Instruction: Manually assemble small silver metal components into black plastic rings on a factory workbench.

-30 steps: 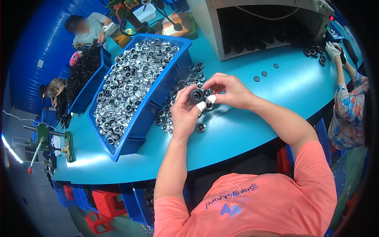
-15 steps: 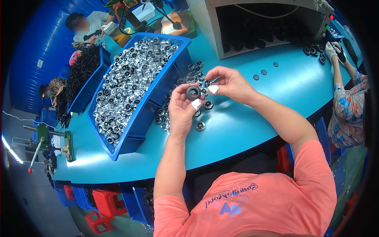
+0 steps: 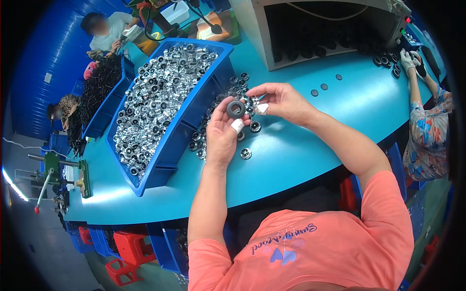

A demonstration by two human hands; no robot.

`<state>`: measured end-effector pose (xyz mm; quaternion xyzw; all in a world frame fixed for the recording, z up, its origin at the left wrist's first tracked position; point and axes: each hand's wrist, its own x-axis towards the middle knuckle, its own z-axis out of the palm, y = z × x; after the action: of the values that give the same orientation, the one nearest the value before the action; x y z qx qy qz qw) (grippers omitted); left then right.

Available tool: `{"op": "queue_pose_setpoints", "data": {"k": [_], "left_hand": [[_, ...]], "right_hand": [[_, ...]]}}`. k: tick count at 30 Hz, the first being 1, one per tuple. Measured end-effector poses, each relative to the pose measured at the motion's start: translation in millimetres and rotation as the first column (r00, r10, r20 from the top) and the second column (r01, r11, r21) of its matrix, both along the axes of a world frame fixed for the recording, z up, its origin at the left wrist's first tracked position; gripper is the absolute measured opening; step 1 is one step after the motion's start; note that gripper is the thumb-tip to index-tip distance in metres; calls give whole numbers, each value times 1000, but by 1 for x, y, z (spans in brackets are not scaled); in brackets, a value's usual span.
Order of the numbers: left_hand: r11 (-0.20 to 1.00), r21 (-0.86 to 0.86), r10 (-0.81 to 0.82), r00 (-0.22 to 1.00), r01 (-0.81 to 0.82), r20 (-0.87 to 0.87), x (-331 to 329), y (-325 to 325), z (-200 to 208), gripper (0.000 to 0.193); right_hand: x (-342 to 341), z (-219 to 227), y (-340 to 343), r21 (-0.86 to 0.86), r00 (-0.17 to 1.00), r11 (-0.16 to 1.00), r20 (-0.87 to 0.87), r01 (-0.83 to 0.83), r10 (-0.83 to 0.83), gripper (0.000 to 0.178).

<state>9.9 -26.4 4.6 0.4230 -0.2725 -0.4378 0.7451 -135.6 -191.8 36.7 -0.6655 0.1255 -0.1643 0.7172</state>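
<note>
My left hand (image 3: 222,136) is closed around a black rubber ring (image 3: 236,109), shaped like a small tyre, with the ring's open face turned up. White wrapping covers the thumb tip. Just to its right, my right hand (image 3: 286,104) has its index finger stretched out and its wrapped thumb apart from it. A chrome wheel hub (image 3: 252,102) shows in the gap between those fingers; whether they touch it is hard to see. More loose chrome hubs (image 3: 245,153) lie on the turquoise table (image 3: 291,131) around and beneath my hands, partly hidden by them.
A large blue bin (image 3: 179,140) heaped with chrome hubs stands left of my hands. Three dark discs (image 3: 324,87) lie right of them. Behind is a pale box-shaped machine (image 3: 259,34) with black rings inside. A co-worker's gloved hands (image 3: 409,59) are at far right; others sit at far left.
My right index finger has stretched slightly left and away from the thumb. My left hand still holds the rubber ring in nearly the same place.
</note>
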Motion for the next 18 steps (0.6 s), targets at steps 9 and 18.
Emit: {"op": "queue_pose_setpoints", "data": {"k": [9,18], "left_hand": [[1000,-4,25,981,-25,191,-6,1,6,59],[939,20,179,539,-343,823,-10,4,6,48]], "right_hand": [[3,-11,1,1,997,1000,68,-21,21,41],[5,-17,-5,5,998,1000,-57,-29,29,42]]}}
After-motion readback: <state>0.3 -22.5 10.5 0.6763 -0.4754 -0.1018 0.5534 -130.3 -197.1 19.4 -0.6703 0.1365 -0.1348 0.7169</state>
